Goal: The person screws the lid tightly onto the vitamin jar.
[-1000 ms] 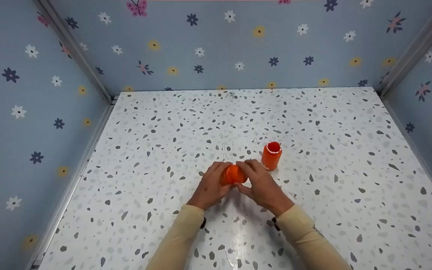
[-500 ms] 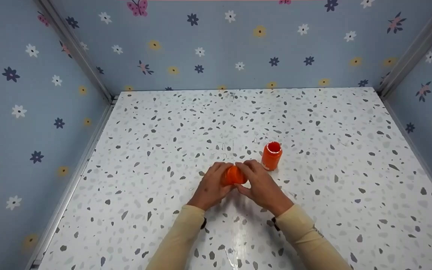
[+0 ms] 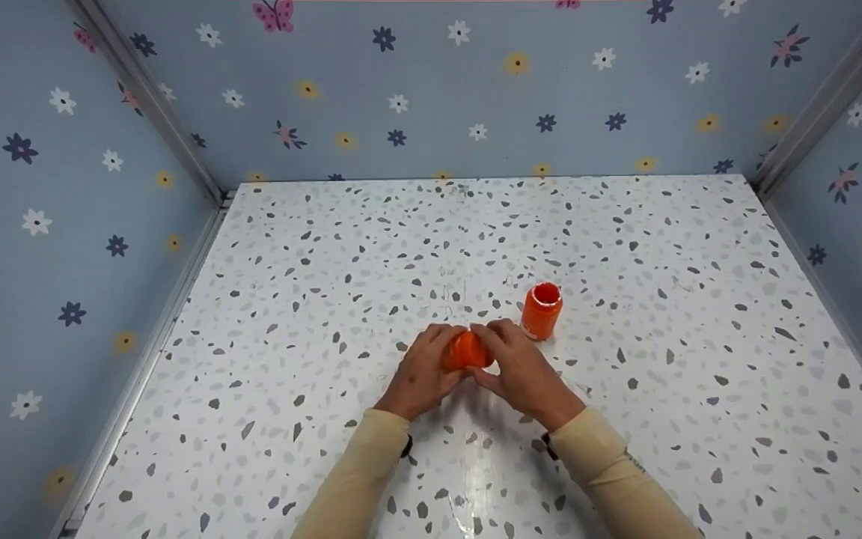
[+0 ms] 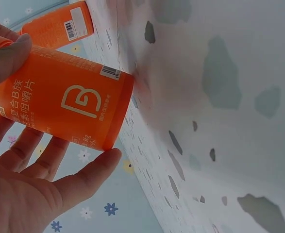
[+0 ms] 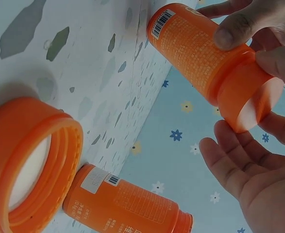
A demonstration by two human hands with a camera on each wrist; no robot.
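Left of the uncapped bottle [image 3: 541, 316], we find left hand [image 3: 421, 374] gripping second bottle [image 4: 74, 97], right hand [image 3: 527, 372] pinching its cap [image 5: 244, 94]; uneven twisting may cross-thread it.

Held bottle [image 3: 467, 350] between the left hand [image 3: 417, 378] and right hand [image 3: 528, 374].
The standing bottle [image 3: 541, 318] is on the tabletop [image 3: 341, 262], just past the right hand. A loose lid [image 5: 33, 170] sits near it. The back wall [image 3: 431, 82] is behind, with one side wall [image 3: 49, 284] left and another [image 3: 850, 209] right.
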